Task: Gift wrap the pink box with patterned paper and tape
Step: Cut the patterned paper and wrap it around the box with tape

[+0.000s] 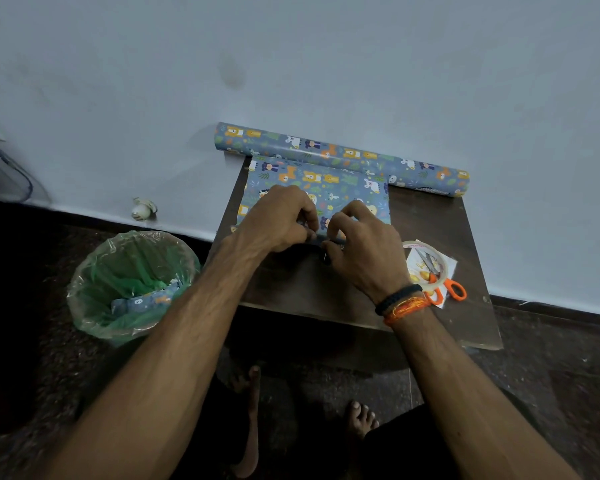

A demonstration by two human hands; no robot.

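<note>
**Near-edge fold on wrapped box**

Dark wooden table (pixel 430 230) against a pale wall. Patterned paper (pixel 326 188) covers the box at frame centre; no pink shows. Left hand (pixel 281 220) and right hand (pixel 364 244) both pinch the paper's near edge, fingers curled. Judgement: thin, light, crease-prone sheet; grip edges. Long axis runs left-right, parallel to the roll (pixel 340 155) behind.

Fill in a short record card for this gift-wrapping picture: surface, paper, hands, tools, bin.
surface: dark wooden table against a pale wall
paper: patterned sheet lying on the table, paper roll behind it by the wall
hands: left hand and right hand both pinch the sheet's near edge
tools: tape roll lying over orange-handled scissors
bin: green-lined bin left of the table, paper scrap inside
</note>
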